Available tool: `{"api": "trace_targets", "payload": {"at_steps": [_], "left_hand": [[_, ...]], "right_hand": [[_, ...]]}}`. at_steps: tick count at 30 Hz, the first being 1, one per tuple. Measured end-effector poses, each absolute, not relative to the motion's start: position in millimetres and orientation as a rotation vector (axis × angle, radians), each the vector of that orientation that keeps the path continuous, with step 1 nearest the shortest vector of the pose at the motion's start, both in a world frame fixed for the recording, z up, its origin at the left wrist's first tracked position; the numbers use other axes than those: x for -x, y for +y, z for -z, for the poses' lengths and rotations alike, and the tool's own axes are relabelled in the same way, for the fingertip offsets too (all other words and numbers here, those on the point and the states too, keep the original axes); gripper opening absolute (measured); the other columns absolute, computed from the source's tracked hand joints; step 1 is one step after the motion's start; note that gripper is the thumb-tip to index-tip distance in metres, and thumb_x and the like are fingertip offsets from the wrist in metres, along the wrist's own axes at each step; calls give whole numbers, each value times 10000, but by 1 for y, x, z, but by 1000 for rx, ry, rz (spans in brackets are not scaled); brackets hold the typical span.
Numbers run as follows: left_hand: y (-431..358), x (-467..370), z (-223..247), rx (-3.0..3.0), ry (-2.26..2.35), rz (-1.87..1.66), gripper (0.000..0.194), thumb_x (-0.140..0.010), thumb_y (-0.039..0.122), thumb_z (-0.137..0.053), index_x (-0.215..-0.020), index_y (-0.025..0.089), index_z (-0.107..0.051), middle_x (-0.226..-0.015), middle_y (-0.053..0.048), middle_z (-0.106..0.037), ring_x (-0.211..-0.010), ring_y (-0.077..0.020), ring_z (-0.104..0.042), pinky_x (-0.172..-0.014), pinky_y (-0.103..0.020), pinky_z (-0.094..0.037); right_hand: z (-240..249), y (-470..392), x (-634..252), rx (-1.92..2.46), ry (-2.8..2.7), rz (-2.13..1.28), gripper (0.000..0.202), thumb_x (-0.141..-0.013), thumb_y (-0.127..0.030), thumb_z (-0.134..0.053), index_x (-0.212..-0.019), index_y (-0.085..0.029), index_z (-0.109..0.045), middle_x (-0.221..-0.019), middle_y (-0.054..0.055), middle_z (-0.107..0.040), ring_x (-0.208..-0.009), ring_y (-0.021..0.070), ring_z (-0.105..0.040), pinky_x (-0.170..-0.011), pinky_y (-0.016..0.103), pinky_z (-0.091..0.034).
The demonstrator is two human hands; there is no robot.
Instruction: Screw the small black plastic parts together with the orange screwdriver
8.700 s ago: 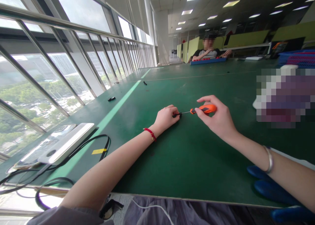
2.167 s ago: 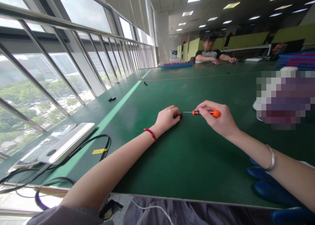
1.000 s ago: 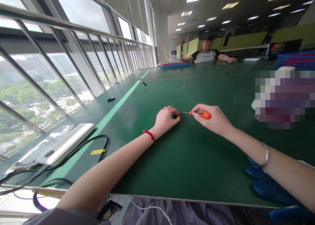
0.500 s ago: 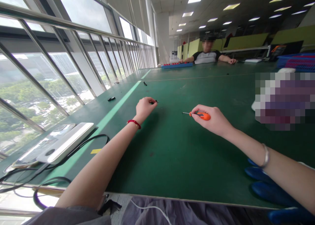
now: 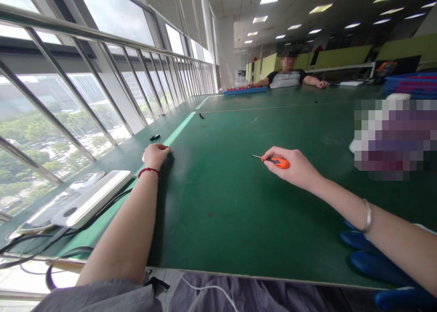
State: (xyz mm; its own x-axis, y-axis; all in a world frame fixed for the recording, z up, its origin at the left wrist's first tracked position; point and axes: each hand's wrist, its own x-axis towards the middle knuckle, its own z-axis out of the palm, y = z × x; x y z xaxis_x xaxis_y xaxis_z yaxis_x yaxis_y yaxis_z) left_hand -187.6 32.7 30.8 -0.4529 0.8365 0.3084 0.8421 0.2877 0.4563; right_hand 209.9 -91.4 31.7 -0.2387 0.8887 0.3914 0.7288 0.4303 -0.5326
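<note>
My right hand (image 5: 293,168) is closed around the orange and grey handle of a small screwdriver (image 5: 282,162). Its thin shaft points left, above the green tabletop (image 5: 218,193). At the left, near the pale green stripe, my left hand (image 5: 156,155) is low over the table with its fingers pinched. A small dark piece (image 5: 169,148) shows at its fingertips, too small to name. Just beyond that hand lies a small black part (image 5: 154,137). Another black piece (image 5: 201,116) rests farther off, by the stripe.
A white power bank (image 5: 92,200) and a phone (image 5: 37,216) with black cables lie along the left edge, beside a metal railing (image 5: 102,41). Across the table sits a person (image 5: 287,77) near a blue strip with red pieces (image 5: 245,90). A blue basket (image 5: 409,86) stands at the far right.
My left hand has moved left and lower, from mid-table to the stripe, with the small dark piece at its fingertips. My right hand with the screwdriver has barely shifted.
</note>
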Motion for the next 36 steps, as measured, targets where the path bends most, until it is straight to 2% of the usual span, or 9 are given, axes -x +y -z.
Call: {"api": "trace_targets", "payload": {"at_steps": [3,8,13,15,21,36], "left_hand": [[34,186,-31,1631,-2510,901,305,-672,310,-636,-932,188,-740,-957,-99,-723,-968,-312,-631,-815,-376,-477],[30,188,-34,1429,-2517,1191,301,-701,323,-593,-942,207,-730,-968,-59,-723,-956,-260,-633,-820,-334,-488],[27,190,-34,1331,-2580,1290,264,-683,297,-611,-889,181,-730,-825,-61,-721,-871,-243,-644,-789,-318,-496],[27,189,-32,1350,-2575,1290,248,-680,288,-619,-876,183,-729,-805,-61,-720,-849,-239,-651,-783,-323,-498],[31,188,-27,1413,-2542,1194,278,-696,335,-628,-906,189,-737,-939,-88,-727,-965,-278,-638,-830,-369,-494],[40,190,-21,1404,-2521,1131,260,-682,323,-625,-874,194,-743,-909,-77,-735,-904,-265,-660,-825,-351,-495]], "right_hand": [[-32,-92,-210,1355,-2035,-308,185,-813,-376,-552,-886,-230,-640,-826,31,-706,-640,167,-624,-593,297,-471],[-32,-92,-209,1360,-2044,-274,162,-804,-354,-560,-881,-236,-639,-800,20,-701,-611,156,-614,-560,278,-454],[-30,-92,-209,1336,-2052,-259,153,-803,-356,-563,-873,-240,-635,-771,15,-697,-593,153,-616,-556,276,-460],[-30,-92,-209,1338,-2056,-264,155,-804,-355,-563,-878,-239,-635,-782,19,-701,-612,160,-626,-576,288,-470],[-30,-92,-208,1355,-2070,-312,188,-807,-383,-557,-900,-236,-628,-814,28,-702,-633,169,-630,-595,310,-481],[-28,-91,-208,1381,-2088,-286,184,-809,-384,-554,-911,-248,-623,-800,4,-692,-628,153,-618,-599,289,-465]]}}
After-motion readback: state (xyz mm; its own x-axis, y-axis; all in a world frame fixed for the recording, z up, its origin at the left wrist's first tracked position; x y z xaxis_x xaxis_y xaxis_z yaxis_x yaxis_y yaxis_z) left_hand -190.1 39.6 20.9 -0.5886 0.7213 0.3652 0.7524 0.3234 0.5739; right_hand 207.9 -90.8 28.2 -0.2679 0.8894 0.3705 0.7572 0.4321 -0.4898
